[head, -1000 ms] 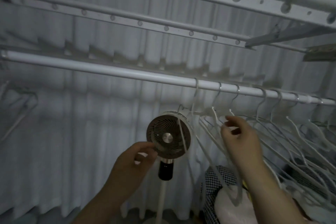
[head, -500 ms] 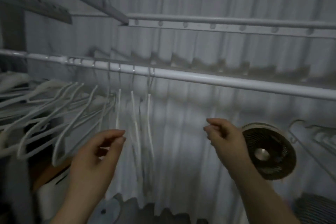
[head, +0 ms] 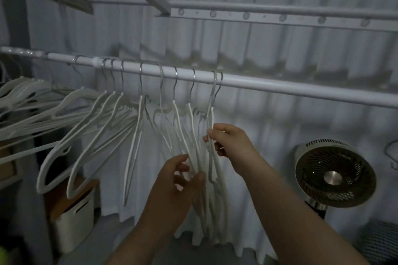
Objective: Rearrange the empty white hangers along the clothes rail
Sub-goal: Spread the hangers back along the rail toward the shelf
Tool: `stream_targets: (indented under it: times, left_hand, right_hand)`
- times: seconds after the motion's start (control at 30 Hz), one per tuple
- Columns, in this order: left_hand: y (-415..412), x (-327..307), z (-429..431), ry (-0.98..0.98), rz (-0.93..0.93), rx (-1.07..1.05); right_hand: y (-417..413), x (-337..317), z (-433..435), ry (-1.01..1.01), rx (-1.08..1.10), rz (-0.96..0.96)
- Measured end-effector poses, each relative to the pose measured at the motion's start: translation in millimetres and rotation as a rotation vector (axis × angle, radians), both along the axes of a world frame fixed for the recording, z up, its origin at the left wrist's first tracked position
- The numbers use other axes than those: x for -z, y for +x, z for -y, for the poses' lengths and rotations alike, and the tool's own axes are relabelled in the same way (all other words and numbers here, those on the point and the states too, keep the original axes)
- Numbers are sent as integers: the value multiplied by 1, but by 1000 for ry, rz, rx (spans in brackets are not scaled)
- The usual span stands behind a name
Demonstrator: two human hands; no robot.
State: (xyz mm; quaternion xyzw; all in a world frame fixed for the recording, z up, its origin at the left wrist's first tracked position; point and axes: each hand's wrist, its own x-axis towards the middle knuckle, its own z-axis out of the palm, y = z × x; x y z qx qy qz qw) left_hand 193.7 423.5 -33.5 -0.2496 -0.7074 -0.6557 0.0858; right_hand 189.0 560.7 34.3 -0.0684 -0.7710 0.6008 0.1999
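A white clothes rail (head: 269,85) runs across the view, sloping down to the right. Several empty white hangers (head: 137,135) hang from its left half by metal hooks, those at the far left fanned out sideways. My right hand (head: 230,142) pinches the rightmost hangers (head: 212,118) just below their hooks. My left hand (head: 176,183) is lower, its fingers and thumb closing around the lower arms of the neighbouring hangers (head: 193,157). The right half of the rail is bare.
A round standing fan (head: 335,175) stands at the right behind my right forearm. A white storage box (head: 73,219) sits on the floor at the lower left. White curtains hang behind. More bars of a drying rack (head: 280,15) run overhead.
The view swung from the rail's right bunch to this left bunch. Both hands, empty half a second ago, have moved in and taken hold of the rightmost hangers.
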Motion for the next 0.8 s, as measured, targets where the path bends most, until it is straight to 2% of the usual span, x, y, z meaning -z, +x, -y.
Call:
stream_targets:
  times: [0.2, 0.37, 0.5, 0.67, 0.8]
  left_hand:
    - [-8, -15, -1, -160, -288, -186]
    - [-6, -23, -6, -332, -394, -285]
    - [-5, -31, -8, -483, -426, -301]
    - [-10, -40, -12, -798, -538, -356]
    - [-2, -51, -21, -810, -749, -490]
  right_hand:
    - [-5, -10, -4, 14, -95, 105]
    - [0, -9, -2, -66, -142, 78]
    - [12, -8, -8, -68, -73, 49]
    - [26, -6, -25, -18, 94, 34]
    - [37, -4, -37, -12, 215, -28]
